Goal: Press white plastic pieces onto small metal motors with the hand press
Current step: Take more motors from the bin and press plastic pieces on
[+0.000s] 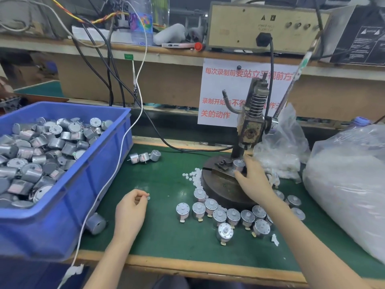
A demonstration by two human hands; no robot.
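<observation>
One hand press point(250, 130), one blue crate point(93, 184), two plastic bags point(343, 174) point(281, 142)

blue plastic crate point(89, 163) of silver metal motors point(39, 151); beside it, green table point(166, 232), white plastic pieces point(192, 177), red-lettered white sign point(220, 90).

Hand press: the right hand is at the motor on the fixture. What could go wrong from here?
1. The right hand grips the motor just below the hand press ram; if the lever came down now, fingers could get pinched.
2. The left hand pinches a tiny white piece; it could slip and be lost on the green mat.
</observation>
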